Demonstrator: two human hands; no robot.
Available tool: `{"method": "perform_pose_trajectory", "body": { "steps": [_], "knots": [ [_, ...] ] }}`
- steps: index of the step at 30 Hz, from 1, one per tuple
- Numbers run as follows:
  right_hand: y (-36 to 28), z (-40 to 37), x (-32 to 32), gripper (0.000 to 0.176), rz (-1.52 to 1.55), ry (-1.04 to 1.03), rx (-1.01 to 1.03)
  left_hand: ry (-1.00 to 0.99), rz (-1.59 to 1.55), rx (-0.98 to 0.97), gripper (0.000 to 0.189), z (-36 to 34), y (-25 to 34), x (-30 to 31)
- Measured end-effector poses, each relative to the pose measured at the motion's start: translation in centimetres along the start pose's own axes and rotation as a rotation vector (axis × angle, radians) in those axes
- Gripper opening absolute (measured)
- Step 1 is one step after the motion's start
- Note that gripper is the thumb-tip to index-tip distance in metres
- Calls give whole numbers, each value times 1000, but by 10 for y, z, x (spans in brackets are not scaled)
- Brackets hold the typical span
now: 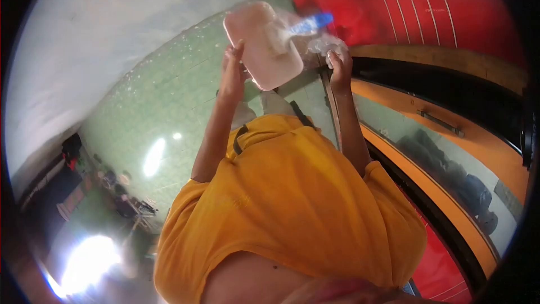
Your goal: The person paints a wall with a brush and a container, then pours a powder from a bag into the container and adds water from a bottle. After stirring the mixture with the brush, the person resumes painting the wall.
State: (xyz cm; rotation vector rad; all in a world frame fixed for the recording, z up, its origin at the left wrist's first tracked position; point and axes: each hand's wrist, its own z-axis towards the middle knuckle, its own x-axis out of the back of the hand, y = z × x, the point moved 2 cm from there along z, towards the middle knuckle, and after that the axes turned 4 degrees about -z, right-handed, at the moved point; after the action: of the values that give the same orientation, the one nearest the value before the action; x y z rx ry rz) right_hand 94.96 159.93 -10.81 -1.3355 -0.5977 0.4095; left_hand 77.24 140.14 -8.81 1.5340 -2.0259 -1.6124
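Note:
My left hand (233, 67) grips the near left edge of a shallow pale pink plastic container (247, 28), which is tilted in front of me. Over the container's right side is a crumpled clear plastic bag (323, 44), blurred, with a blue-and-white patch (311, 24) that looks like a label. The fingers of my right hand (340, 68) are closed on the bag's near end. Something whitish shows in or under the plastic over the container, but the blur hides what it is.
To the right stands an orange-framed cabinet (419, 107) with a handle and glass panel. Red fabric with pale stripes (394, 5) lies beyond it. A white wall (112, 34) rises at left above the green tiled floor (169, 95). Assorted items (121, 191) stand at lower left.

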Motion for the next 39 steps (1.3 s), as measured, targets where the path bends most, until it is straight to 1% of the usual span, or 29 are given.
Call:
{"method": "perform_pose_trajectory", "body": {
  "steps": [1,2,5,6,7,9,11,13,14,17,18,19,21,22,25,26,29,31,32,35,36,39],
  "knots": [
    [29,-7,14,47,-23,129,-42,-3,0,0,59,3,-4,-2],
    [60,-12,32,62,-336,176,-97,-15,-13,18,59,5,-11,-1],
    [145,1,40,82,-746,122,155,-49,-50,56,60,20,-24,-3],
    [161,5,35,95,-823,138,201,-63,-61,69,60,22,-21,-7],
    [189,5,34,95,-798,137,179,-71,-67,78,61,25,-27,-9],
    [222,9,31,95,-755,138,134,-79,-30,49,61,31,-28,-9],
    [239,7,30,91,-732,151,33,-66,-14,34,60,34,-30,-4],
    [239,0,29,86,-717,165,-46,-33,-14,30,60,34,-30,0],
    [243,2,28,83,-695,144,-10,-45,-9,12,60,36,-33,5],
    [226,-1,32,82,-649,209,-42,-74,-27,-14,59,33,-31,0],
    [222,0,33,82,-690,206,92,-67,-47,-21,58,32,-30,-1],
    [207,-2,31,80,-616,206,96,-59,-68,-28,58,31,-27,-2],
    [147,-4,29,76,-468,202,106,-78,-77,-58,58,31,-26,0],
    [110,-1,32,70,-557,152,238,-89,-83,-72,58,29,-24,-2],
    [36,1,30,65,-342,22,23,-32,-138,-86,59,24,-16,-8],
    [-3,4,21,66,-254,-31,8,-27,-139,-94,59,22,-15,-8],
    [-55,11,7,55,-409,-201,268,-34,-144,-132,59,22,-18,-1],
    [-90,14,0,57,-585,-336,222,-53,-153,-165,59,22,-20,10],
    [-103,13,-3,59,-673,-404,201,-31,-177,-170,59,22,-23,15],
    [-124,13,-11,62,-870,-538,135,38,-245,-192,57,21,-26,16],
    [-126,14,-12,68,-877,-555,162,61,-265,-196,56,18,-24,9],
    [-134,14,-14,68,-955,-617,135,111,-268,-204,54,14,-21,4]
  ]
}}
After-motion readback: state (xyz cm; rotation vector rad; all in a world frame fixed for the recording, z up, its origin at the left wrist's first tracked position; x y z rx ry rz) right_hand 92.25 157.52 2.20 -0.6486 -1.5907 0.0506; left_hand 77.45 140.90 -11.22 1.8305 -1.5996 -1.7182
